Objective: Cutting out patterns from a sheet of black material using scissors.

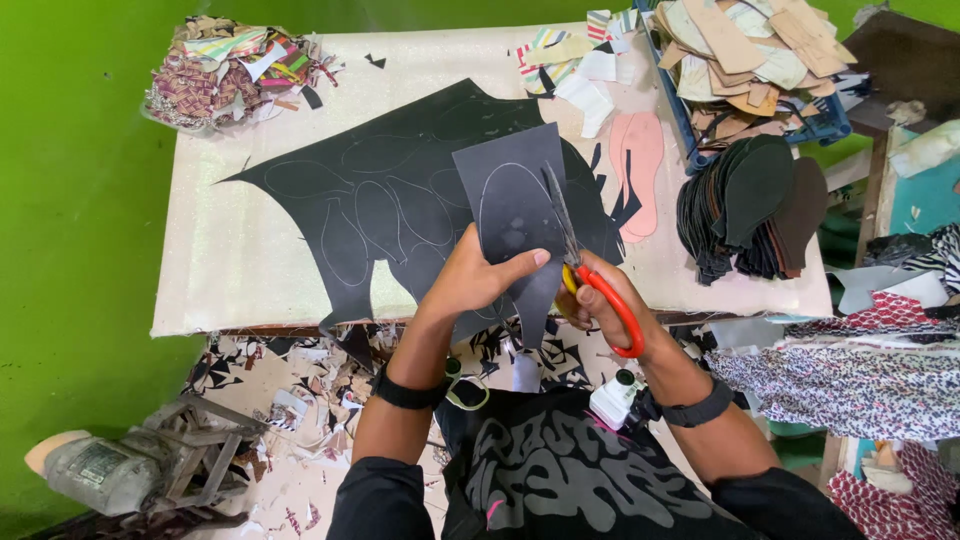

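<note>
Sheet piece: a dark grey cut piece was held up over the table's near edge, a chalked sole outline on it, its long axis running away from the person.
Left hand: the left hand pinched the piece's lower edge, thumb on top, grip closed on it.
Scissors: red-handled scissors had blades partly open, lying on the piece's right side and pointing up along the outline.
Right hand: the right hand had fingers through the handles, grip closed round them, just right of the left hand.
Key relation: the piece lay ahead and left of the blades; the right hand was nearer the outline's right side.
Big sheet: a large black sheet with more outlines lay flat beneath.
Table: the pale table also carried a pink sole, a stack of dark soles and fabric scraps.
</note>
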